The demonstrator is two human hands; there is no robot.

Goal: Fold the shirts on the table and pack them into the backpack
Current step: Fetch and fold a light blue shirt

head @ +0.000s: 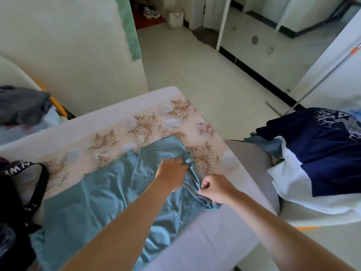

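Where the creased blue shirt (101,196) nears the table (214,241) edge, we note our right hand (216,189) pinching its border. Our left hand (172,173) grips bunched cloth alongside.

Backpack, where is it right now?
Head view, far left edge: the black backpack sits on the table, beside the left end of the blue shirt.

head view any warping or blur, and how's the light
Head view: wide-angle bend bows the table edge and the wall; light soft and even, only faint shadows; shirt fairly sharp; backpack at the left edge very dark.
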